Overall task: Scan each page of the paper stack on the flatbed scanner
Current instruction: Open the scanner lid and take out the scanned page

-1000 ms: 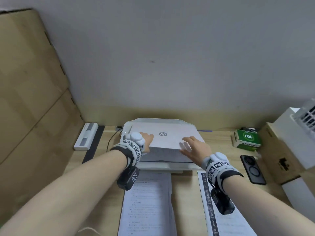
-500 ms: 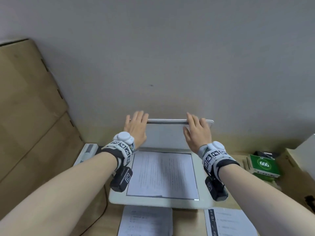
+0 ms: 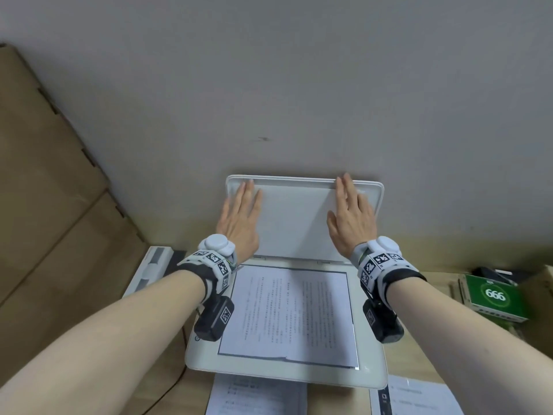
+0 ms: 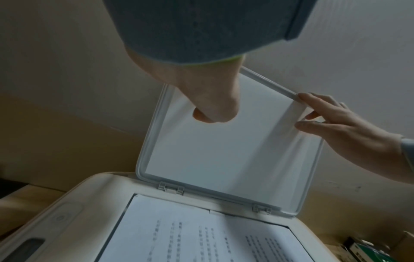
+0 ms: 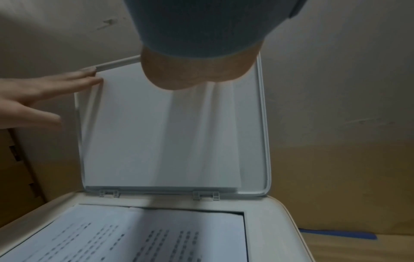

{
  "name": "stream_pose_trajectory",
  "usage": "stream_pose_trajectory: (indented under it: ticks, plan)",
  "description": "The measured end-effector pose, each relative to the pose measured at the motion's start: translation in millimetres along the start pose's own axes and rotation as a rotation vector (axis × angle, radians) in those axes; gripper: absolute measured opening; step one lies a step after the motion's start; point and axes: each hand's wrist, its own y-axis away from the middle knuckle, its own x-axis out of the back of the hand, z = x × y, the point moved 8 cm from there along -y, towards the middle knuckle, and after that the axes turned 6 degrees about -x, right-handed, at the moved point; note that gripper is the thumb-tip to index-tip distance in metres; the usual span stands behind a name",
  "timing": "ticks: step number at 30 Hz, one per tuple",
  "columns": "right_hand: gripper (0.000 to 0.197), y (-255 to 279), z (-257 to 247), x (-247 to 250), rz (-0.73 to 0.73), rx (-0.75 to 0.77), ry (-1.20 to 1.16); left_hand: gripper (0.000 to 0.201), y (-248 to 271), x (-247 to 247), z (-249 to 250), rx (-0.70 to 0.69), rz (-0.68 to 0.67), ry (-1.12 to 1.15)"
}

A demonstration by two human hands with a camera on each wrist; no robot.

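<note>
The white scanner (image 3: 196,359) sits on the desk with its lid (image 3: 294,217) raised upright against the wall. A printed page (image 3: 287,313) lies text-up on the glass. My left hand (image 3: 241,218) lies flat on the lid's inner face near its left edge, fingers straight. My right hand (image 3: 351,217) lies flat near the lid's right edge, fingertips at the top rim. The left wrist view shows the lid (image 4: 224,150), the page (image 4: 190,235) and the right hand (image 4: 340,124). The right wrist view shows the lid (image 5: 161,133), the page (image 5: 145,237) and the left hand (image 5: 42,95).
Two paper sheets lie on the desk in front of the scanner, one left (image 3: 257,396) and one right (image 3: 419,396). A green box (image 3: 493,298) stands at the right. A white bar-shaped device (image 3: 149,269) lies left of the scanner. Cardboard (image 3: 51,187) leans at the left.
The lid went from closed to fully raised, pushed up by both hands. The page on the glass came into view.
</note>
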Motion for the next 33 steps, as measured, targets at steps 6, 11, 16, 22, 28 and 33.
stream_pose_trajectory:
  ticks: [6,11,16,22,28,33]
  plan:
    - [0.077,35,-5,-6,-0.092,0.001,0.043,0.089,30,-10,5,-0.026,-0.159,0.006]
    - [0.066,98,-14,-25,-0.311,0.028,0.044,0.073,82,-37,16,-0.077,-0.414,0.181]
    - [0.066,199,-21,-67,-0.836,0.030,-0.027,0.088,163,-90,38,-0.169,-0.782,0.290]
    - [0.115,266,-19,-67,-0.985,0.010,-0.004,0.116,219,-126,47,-0.280,-0.805,0.109]
    - [0.062,299,-30,-48,-0.907,0.053,0.041,0.072,245,-100,67,-0.305,-0.669,0.161]
    - [0.023,319,-31,-27,-0.880,-0.003,-0.036,0.021,263,-75,78,-0.282,-0.665,0.216]
